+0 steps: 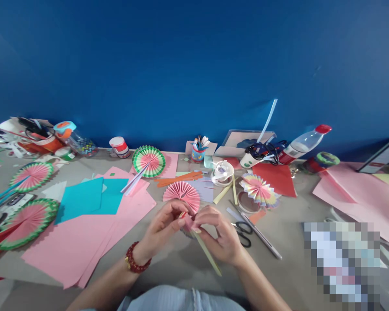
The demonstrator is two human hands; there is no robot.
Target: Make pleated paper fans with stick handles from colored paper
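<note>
My left hand [164, 228] and my right hand [221, 233] meet over the middle of the table, both pinched on a pink pleated paper fan [182, 195]. The fan stands open as a round rosette above my fingers. A pale yellow stick handle [208, 255] runs from the fan down between my hands toward me. A red bead bracelet [134, 259] circles my left wrist.
Pink paper sheets [84, 242] and teal sheets [84, 196] lie left. Finished fans sit at the left edge [29, 220] and at the back [148, 160]. Scissors [243, 231], a tape roll [222, 172], a multicolour fan [259, 191], a bottle [303, 144] and a pen cup [198, 152] lie right and behind.
</note>
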